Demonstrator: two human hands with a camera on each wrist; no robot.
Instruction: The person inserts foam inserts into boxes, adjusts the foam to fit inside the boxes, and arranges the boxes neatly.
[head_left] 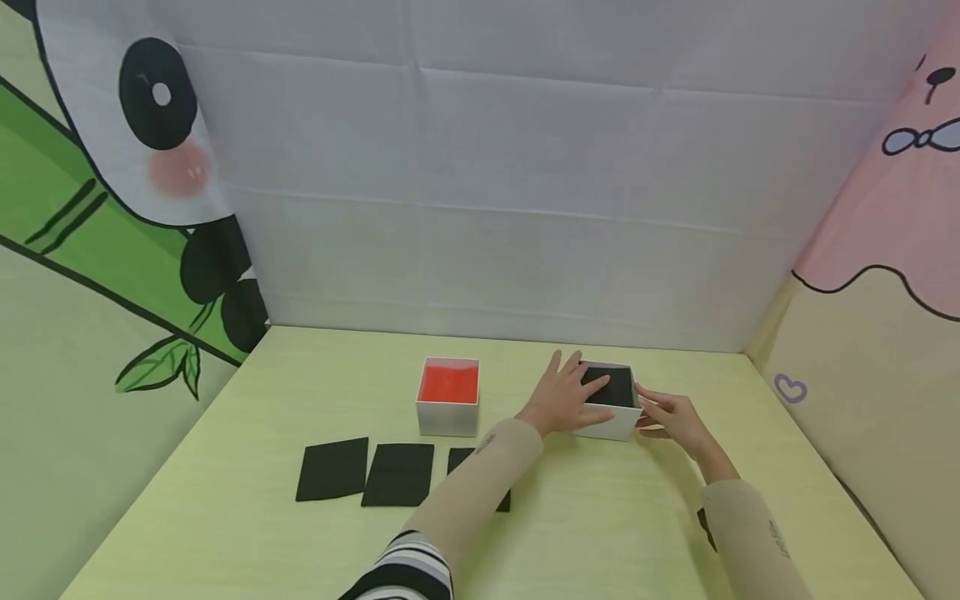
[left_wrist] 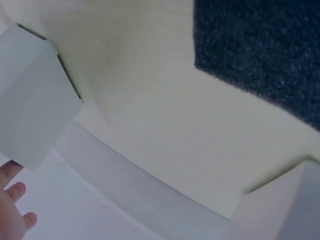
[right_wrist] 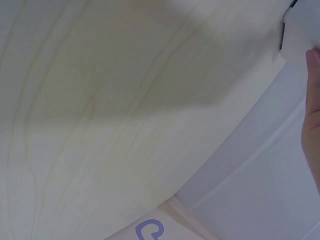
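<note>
A white box (head_left: 610,426) with black sheet-like material (head_left: 618,387) inside stands at the right of the table's middle. Across its left part lies my left hand (head_left: 562,400), fingers spread and mostly straight. From the other side, the fingers of my right hand (head_left: 671,419) touch the box's right wall, fairly extended. In the left wrist view, fingertips of the left hand (left_wrist: 11,212) show beside the white box (left_wrist: 37,95). The right wrist view has one straight finger of the right hand (right_wrist: 312,110) against the box's edge (right_wrist: 297,37).
A second white box (head_left: 447,419) with a red sheet (head_left: 449,384) in it stands to the left. Black squares (head_left: 332,470), (head_left: 398,474) lie in front of it; another black square (head_left: 504,503) is partly behind my left sleeve. White cloth (head_left: 487,250) hangs along the back edge.
</note>
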